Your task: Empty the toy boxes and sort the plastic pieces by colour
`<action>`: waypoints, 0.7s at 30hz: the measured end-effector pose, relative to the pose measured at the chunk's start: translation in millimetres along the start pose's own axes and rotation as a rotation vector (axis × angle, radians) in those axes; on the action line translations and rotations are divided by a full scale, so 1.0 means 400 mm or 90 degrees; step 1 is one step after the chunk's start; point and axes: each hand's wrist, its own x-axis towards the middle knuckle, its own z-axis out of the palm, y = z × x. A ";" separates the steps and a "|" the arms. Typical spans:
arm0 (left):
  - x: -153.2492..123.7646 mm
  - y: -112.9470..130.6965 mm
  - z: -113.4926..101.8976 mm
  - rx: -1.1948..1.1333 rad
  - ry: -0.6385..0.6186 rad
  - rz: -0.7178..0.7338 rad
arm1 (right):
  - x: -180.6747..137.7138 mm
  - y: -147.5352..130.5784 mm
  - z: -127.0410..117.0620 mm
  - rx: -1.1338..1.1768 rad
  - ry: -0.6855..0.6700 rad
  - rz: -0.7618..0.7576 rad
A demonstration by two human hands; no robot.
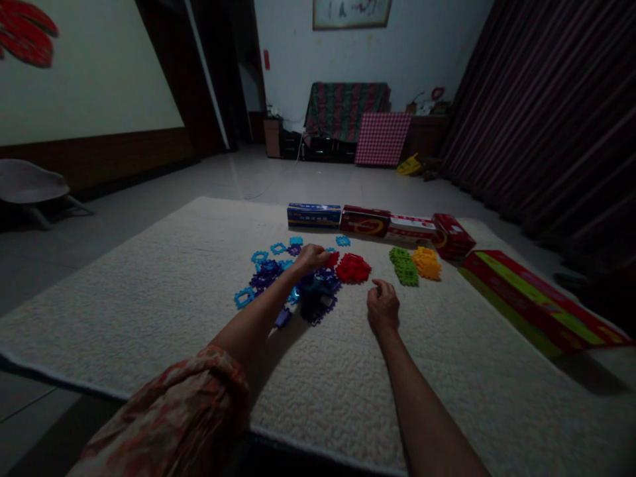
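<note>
My left hand (314, 258) reaches over a heap of purple and blue notched plastic building pieces (268, 275). Its fingers are closed on a red notched building piece (332, 259). Just to the right lies a pile of red pieces (354, 268). My right hand (383, 306) rests low over the mat, nearest to the red pile, its fingers loosely curled and a little apart, with nothing visible in them. Farther right, green pieces (405, 266) and yellow-orange pieces (426, 263) lie grouped side by side. Light-blue frame-like pieces (244, 297) are scattered around the heap's left and far sides.
A cream quilted mat (163, 285) covers the surface. Along its far side stand a blue box (314, 216), a dark red box (365, 221), a white-and-red box (411, 228) and another red box (452, 236). A long red and yellow-green box (541, 301) lies along the right.
</note>
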 end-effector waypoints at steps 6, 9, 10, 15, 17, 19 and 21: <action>-0.014 0.045 0.104 -0.051 -0.075 0.045 | 0.001 -0.002 -0.004 0.004 0.009 0.015; -0.021 0.051 0.132 -0.033 -0.075 0.058 | 0.003 -0.004 -0.007 0.005 -0.001 0.018; -0.023 0.052 0.141 -0.029 -0.074 0.060 | 0.003 -0.005 -0.008 0.005 -0.006 0.020; -0.020 0.052 0.159 0.056 -0.043 0.094 | 0.002 -0.005 -0.009 0.005 -0.015 0.026; -0.003 0.038 0.141 0.137 0.011 0.087 | 0.001 -0.003 -0.008 0.010 -0.009 0.024; 0.024 0.016 0.114 0.208 0.064 0.033 | 0.000 -0.003 -0.006 0.016 -0.002 0.022; 0.052 -0.013 0.088 0.268 0.063 -0.040 | -0.001 -0.003 -0.005 0.021 -0.001 0.019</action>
